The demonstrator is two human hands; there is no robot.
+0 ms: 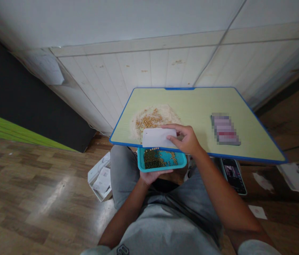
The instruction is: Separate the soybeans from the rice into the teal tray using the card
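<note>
My left hand holds a turquoise tray from below, just under the table's front edge. Dark green beans fill the left part of the tray, with yellowish beans scattered to the right. Between the thumb and fingers of my right hand is a flat white card, tilted at the table edge above the tray. Behind the card, yellow beans lie on a spread of pale grains on the table. The card hides the near part of that spread.
The pale green table has a blue rim and stands against a white panelled wall. A blurred-out rectangular object lies on its right side. A phone rests below the table at right. An open white box sits on the floor at left.
</note>
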